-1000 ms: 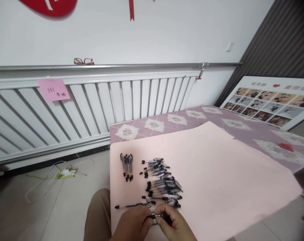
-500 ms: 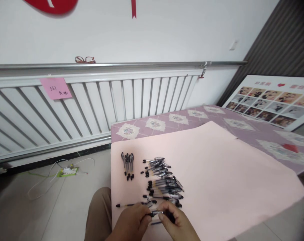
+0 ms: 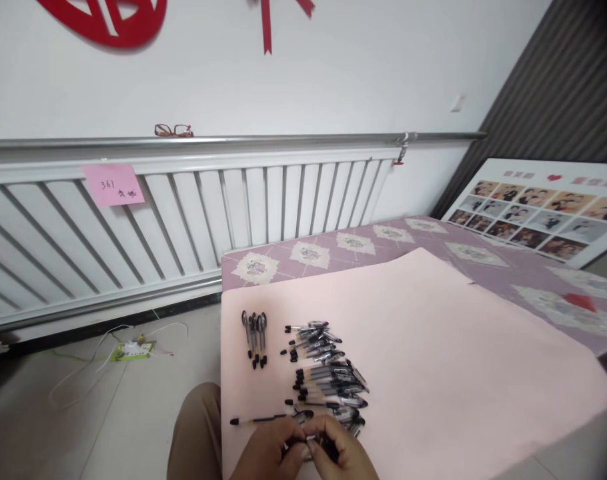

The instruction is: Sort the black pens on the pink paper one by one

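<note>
My left hand (image 3: 272,448) and my right hand (image 3: 342,448) meet at the near edge of the paper, fingertips pinched together. Both are closed on a pen (image 3: 311,439), of which only small dark and clear bits show between the fingers. Just beyond my left hand lies a long thin pen refill with a black end (image 3: 256,420). A pile of black-capped clear pens (image 3: 328,380) spreads away from my hands. Farther left, several pens (image 3: 254,337) lie side by side in a small group, black caps pointing to the wall.
Pink paper (image 3: 433,360) covers much of the purple patterned tablecloth (image 3: 328,233). A white radiator (image 3: 208,207) runs along the wall, with glasses (image 3: 173,130) on its pipe. A photo board (image 3: 538,213) leans at the right. A power strip (image 3: 133,350) lies on the floor.
My hands have drawn closer together, and the pen parts that showed between them are now mostly covered by fingers. The view has tilted slightly upward. The pens on the paper lie as before.
</note>
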Motion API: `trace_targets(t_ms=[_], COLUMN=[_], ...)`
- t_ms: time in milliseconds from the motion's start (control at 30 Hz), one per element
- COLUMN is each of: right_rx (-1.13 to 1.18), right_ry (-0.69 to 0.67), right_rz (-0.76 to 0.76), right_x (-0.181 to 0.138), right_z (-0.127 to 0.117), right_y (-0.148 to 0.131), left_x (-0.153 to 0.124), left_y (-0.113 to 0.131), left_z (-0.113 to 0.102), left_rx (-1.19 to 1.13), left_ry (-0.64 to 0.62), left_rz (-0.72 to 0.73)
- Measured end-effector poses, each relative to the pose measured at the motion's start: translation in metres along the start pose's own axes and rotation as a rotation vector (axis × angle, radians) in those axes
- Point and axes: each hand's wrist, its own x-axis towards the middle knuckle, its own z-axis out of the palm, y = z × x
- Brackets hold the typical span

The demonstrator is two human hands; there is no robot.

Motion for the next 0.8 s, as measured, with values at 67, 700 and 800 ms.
trace_targets(t_ms=[67, 700, 800], right_rx=[-0.008, -0.07, -0.105], right_ry=[-0.014, 0.158, 0.201], right_rz=[-0.018, -0.227, -0.257], right_x=[0.0, 0.002, 0.003], right_z=[0.0, 0.011, 0.017], right_y=[-0.002, 0.01, 0.017], left_x=[0.001, 0.008, 0.011], left_y=[-0.001, 0.011, 0.013], left_z=[-0.001, -0.009, -0.01], left_rx=[-0.011, -0.134, -0.152], left_ry=[-0.003, 0.056, 0.041], left_rz=[-0.012, -0.145, -0.165])
